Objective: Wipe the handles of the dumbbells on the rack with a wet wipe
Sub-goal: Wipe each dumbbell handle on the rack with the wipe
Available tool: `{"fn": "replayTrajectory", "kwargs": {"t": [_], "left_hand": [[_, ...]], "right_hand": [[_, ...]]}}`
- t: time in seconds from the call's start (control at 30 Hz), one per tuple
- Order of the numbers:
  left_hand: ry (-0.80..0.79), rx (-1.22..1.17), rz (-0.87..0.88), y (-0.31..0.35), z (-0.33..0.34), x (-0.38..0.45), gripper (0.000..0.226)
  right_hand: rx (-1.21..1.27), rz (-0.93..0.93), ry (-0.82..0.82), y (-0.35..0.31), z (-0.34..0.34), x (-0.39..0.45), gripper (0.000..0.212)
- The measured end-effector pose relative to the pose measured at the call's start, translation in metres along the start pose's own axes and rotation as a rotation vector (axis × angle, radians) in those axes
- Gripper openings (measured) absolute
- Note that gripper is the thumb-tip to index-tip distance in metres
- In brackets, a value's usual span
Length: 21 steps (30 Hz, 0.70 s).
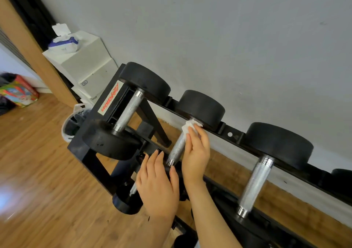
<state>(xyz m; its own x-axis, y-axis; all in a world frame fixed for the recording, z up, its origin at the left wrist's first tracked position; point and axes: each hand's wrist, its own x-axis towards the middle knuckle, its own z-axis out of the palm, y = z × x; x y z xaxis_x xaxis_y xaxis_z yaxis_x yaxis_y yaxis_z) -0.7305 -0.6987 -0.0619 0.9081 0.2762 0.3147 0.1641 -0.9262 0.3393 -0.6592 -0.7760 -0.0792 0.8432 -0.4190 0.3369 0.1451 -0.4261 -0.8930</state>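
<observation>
Three black dumbbells with knurled silver handles lie across the top tier of a black rack [231,133]. My right hand [196,152] holds a white wet wipe [187,127] against the far end of the middle dumbbell's handle [178,148], fingers curled over it. My left hand [157,183] rests flat, fingers straight, on the near black head of that same dumbbell, covering most of it. The left dumbbell's handle [128,112] and the right dumbbell's handle [254,185] are bare.
A pack of wet wipes [63,43] lies on stacked white boxes [85,65] by the wall. A bin with a plastic liner [73,122] stands left of the rack. Smaller dumbbells [125,200] sit on a lower tier. A colourful bag [18,92] lies on the wooden floor.
</observation>
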Motion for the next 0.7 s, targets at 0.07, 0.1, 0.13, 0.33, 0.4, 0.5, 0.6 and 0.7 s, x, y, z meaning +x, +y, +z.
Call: {"fn": "replayTrajectory", "kwargs": {"t": [0.07,0.1,0.13,0.33,0.4,0.5,0.6,0.7], "left_hand": [[0.001,-0.003,-0.006,0.001,0.001,0.000,0.050],[-0.002,-0.003,-0.007,0.001,0.001,0.000,0.050],[-0.003,-0.001,-0.007,0.001,0.001,0.000,0.049],[-0.007,-0.017,-0.009,0.000,0.003,-0.001,0.049],[-0.013,-0.018,-0.013,-0.001,0.003,-0.001,0.050],[-0.015,-0.021,-0.023,0.001,0.002,-0.001,0.050],[-0.012,-0.027,-0.027,0.002,0.001,0.000,0.050],[-0.011,-0.033,-0.024,0.000,0.002,-0.002,0.050]], "right_hand": [[-0.001,0.001,0.017,0.001,-0.001,0.000,0.043],[0.009,0.002,0.028,0.001,-0.002,-0.001,0.041],[0.020,0.010,0.038,0.001,-0.002,-0.001,0.040],[0.057,0.078,0.102,-0.002,0.004,0.003,0.030],[0.047,0.066,0.112,-0.003,0.004,0.000,0.027],[0.051,0.060,0.088,-0.002,0.004,0.003,0.027],[0.010,0.055,0.083,-0.001,0.005,0.011,0.036],[-0.014,0.016,0.079,-0.004,0.001,0.002,0.036]]}}
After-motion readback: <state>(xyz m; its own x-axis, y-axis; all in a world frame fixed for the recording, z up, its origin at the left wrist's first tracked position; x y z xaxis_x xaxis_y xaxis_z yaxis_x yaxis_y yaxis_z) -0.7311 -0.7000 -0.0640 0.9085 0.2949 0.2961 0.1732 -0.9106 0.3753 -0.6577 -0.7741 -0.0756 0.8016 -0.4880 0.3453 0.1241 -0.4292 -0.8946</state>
